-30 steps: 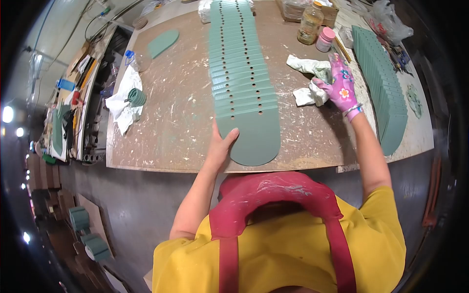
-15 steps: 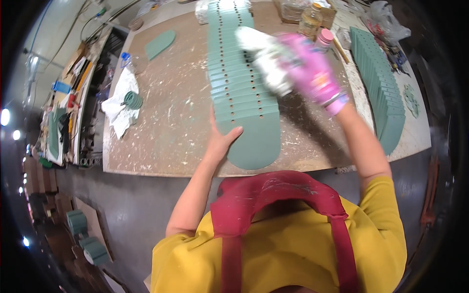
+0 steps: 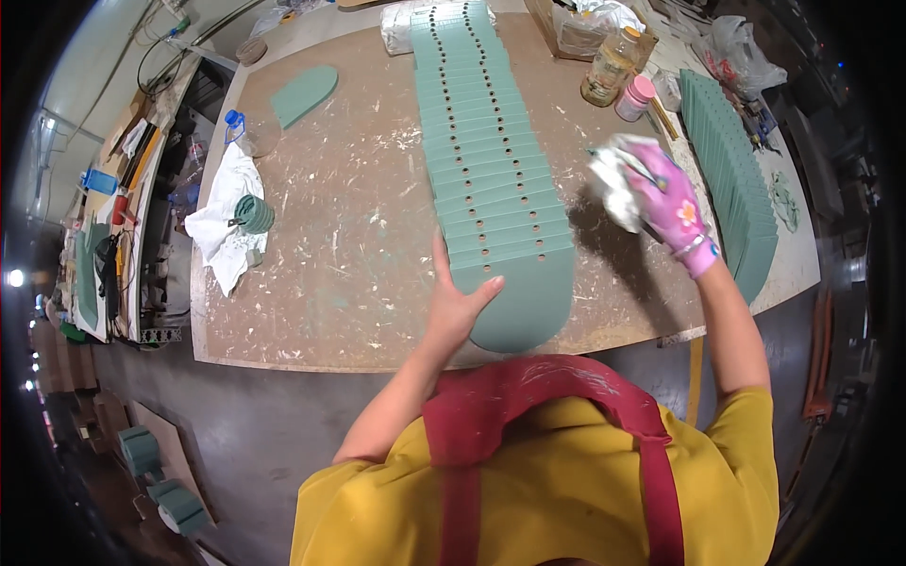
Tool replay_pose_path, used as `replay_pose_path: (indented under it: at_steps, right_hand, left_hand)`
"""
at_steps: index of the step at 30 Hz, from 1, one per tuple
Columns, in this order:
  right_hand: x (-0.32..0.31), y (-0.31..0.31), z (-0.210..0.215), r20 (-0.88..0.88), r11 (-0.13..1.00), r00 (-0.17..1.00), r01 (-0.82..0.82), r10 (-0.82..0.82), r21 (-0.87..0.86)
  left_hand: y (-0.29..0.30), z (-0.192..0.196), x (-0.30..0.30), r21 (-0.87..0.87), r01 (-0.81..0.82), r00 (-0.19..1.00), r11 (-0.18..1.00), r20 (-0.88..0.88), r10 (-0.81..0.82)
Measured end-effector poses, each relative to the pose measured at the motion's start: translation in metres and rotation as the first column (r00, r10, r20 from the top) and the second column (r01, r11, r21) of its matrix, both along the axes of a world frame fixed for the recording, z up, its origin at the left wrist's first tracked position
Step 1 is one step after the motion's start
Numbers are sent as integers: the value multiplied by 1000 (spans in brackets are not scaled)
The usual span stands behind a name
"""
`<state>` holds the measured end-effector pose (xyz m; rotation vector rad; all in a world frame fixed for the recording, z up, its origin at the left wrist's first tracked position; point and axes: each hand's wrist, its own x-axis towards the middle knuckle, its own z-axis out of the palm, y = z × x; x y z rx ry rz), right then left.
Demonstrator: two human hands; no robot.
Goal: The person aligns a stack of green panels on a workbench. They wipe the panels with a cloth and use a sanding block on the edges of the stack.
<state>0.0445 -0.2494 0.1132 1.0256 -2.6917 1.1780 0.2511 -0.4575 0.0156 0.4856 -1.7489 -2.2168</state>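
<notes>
Green round-ended plates [image 3: 522, 300]: now clear of cloth
Right hand [image 3: 668, 198]: you grip the crumpled white cloth [image 3: 618, 191], swung rightward
Left hand [image 3: 457, 311]: you clasp the plates' near-left edge

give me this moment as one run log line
left hand: bare, at left edge of nearest green panel | right hand: gloved, gripping white cloth right of overlapping panel row | far right: second green panel row

Head-worn fisheye view, facing down
</notes>
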Motion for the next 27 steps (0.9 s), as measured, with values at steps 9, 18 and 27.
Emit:
replay_pose_path:
  at_steps: [9, 18, 27]
  right_hand:
    - [23, -74, -30, -285, 858, 810, -475, 513, 195]
    - [17, -48, 23, 519, 881, 815, 22, 258, -472]
    - [41, -13, 13, 142, 964, 990, 16, 23, -264]
  left_hand:
    - [4, -4, -3, 22, -40, 999, 999, 38, 39]
    - [-36, 47, -29, -696, -125, 981, 707, -192, -15]
    - [-118, 108, -92, -73, -273, 939, 959, -237, 249]
